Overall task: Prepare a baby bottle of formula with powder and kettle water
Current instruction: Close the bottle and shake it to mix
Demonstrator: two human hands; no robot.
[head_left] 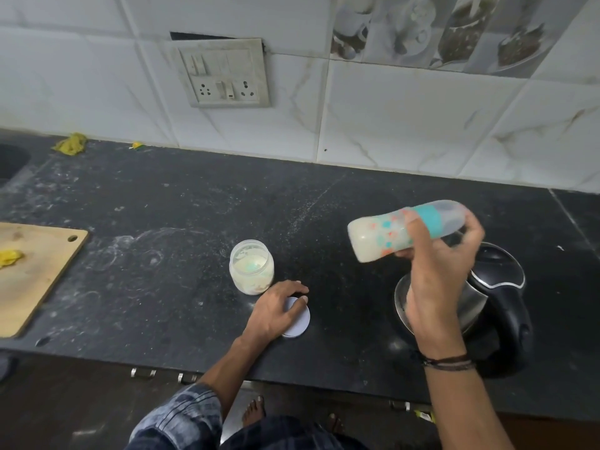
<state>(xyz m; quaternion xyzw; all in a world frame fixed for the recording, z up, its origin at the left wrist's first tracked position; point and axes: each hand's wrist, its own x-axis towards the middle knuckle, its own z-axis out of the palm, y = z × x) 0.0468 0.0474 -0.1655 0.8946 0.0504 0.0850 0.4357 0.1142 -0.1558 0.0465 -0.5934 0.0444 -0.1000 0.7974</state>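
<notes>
My right hand (438, 267) grips a baby bottle (383, 237) above the counter, tipped almost on its side. The bottle is capped, has a teal collar, and holds milky white liquid. Its base points left. Below that hand stands a black and steel electric kettle (496, 293). An open clear jar (251, 266) with white powder and a teal scoop inside stands at the counter's middle. My left hand (276, 311) rests on the jar's round white lid (300, 323), which lies flat just in front of the jar, fingers curled over its edge.
A wooden cutting board (35, 274) with a yellow scrap lies at the left edge. A yellow cloth (69, 144) sits by the tiled wall. A sink (9, 164) shows at far left. A socket panel (224, 73) is on the wall. The black counter (162, 228) is dusted with powder.
</notes>
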